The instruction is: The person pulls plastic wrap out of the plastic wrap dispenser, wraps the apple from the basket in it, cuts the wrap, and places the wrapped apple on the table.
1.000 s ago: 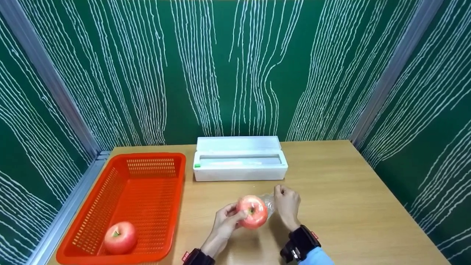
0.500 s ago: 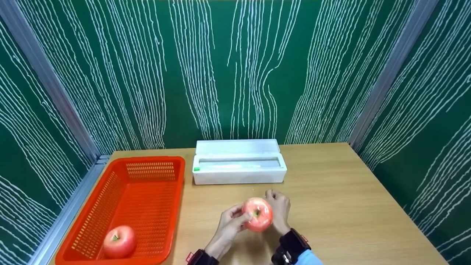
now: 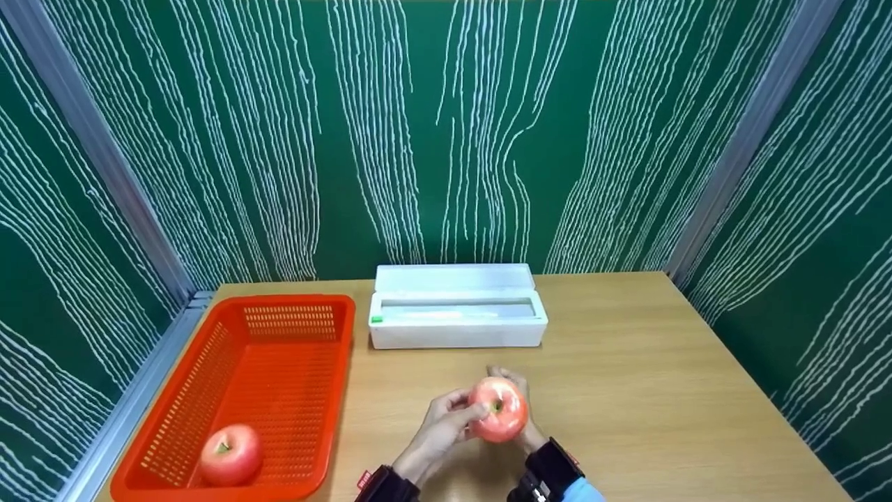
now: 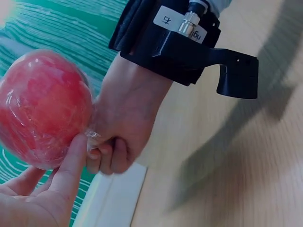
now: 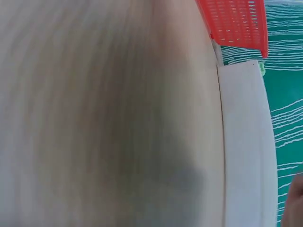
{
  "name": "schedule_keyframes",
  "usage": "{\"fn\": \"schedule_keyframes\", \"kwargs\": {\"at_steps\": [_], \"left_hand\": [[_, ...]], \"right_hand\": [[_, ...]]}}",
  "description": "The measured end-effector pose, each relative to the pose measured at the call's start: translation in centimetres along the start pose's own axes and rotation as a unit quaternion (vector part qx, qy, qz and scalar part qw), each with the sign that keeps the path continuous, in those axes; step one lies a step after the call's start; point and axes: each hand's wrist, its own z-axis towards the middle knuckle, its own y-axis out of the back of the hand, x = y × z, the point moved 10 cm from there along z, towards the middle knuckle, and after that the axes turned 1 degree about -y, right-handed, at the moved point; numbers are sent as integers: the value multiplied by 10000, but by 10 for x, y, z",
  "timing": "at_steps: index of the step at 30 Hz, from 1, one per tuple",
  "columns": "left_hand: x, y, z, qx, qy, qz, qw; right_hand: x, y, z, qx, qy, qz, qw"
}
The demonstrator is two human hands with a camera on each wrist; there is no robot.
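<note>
A red apple (image 3: 498,411) in glossy cling film is held above the table by my left hand (image 3: 442,425), thumb on its near side near the stem. In the left wrist view, creased film covers the apple (image 4: 45,109), and my left fingers press on it. My right hand (image 4: 125,118) is right beside the apple, its fingers curled around a twisted tail of cling film (image 4: 92,135). From the head view, the apple partly hides that right hand (image 3: 512,378). Only a sliver of a hand shows in the right wrist view.
A red plastic basket (image 3: 341,390) stands at the left of the wooden table (image 3: 648,390), with another apple (image 3: 231,454) inside. Behind my hands is a white cling film box (image 3: 456,336), its lid raised. Green walls with white lines enclose the table's back and sides.
My right hand has moved left, from beside the apple to partly behind it, and the stretched film between them is now out of sight from the head. The held apple has shifted slightly right.
</note>
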Motion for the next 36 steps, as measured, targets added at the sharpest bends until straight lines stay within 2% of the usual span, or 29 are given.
{"fn": "schedule_keyframes", "kwargs": {"at_steps": [3,4,6,8,10,13,16,18,21,23,25,27,31,34,36], "left_hand": [[2,0,0,75,33,84,9999],[3,1,0,75,51,99,9999],[5,3,0,54,99,67,9999],[5,5,0,8,112,19,9999],[4,10,1,-85,66,12,9999],[2,21,2,-348,-44,178,9992],[1,35,4,-643,-80,298,9975],[3,41,7,-744,-84,277,9968],[6,45,11,-829,-67,179,9964],[8,46,14,-847,-71,116,9963],[9,46,15,-865,-65,93,9962],[10,45,16,-848,-45,85,9963],[14,41,16,-657,-73,29,9978],[22,41,18,-578,-60,-259,9980],[32,41,21,-509,126,-741,9959]], "right_hand": [[2,-16,-1,639,-605,410,9953],[6,-22,-4,764,-1004,243,9917],[10,-27,-6,1058,-1299,-292,9854],[8,-23,-8,1033,-1780,-879,9746],[8,-16,-7,911,-1941,-1419,9664],[5,5,-1,443,-1834,-2141,9584],[10,13,-2,167,-1723,-2257,9587],[16,8,-6,286,-1702,-2138,9615],[25,-9,-14,771,-1740,-1868,9638],[30,-17,-16,1013,-1591,-1943,9626],[32,-20,-17,1047,-1493,-2008,9625],[31,-19,-17,951,-1437,-2068,9631],[24,-12,-18,645,-1600,-2035,9638],[22,-6,-20,446,-1712,-1899,9657],[23,-5,-20,387,-1734,-1783,9678]]}}
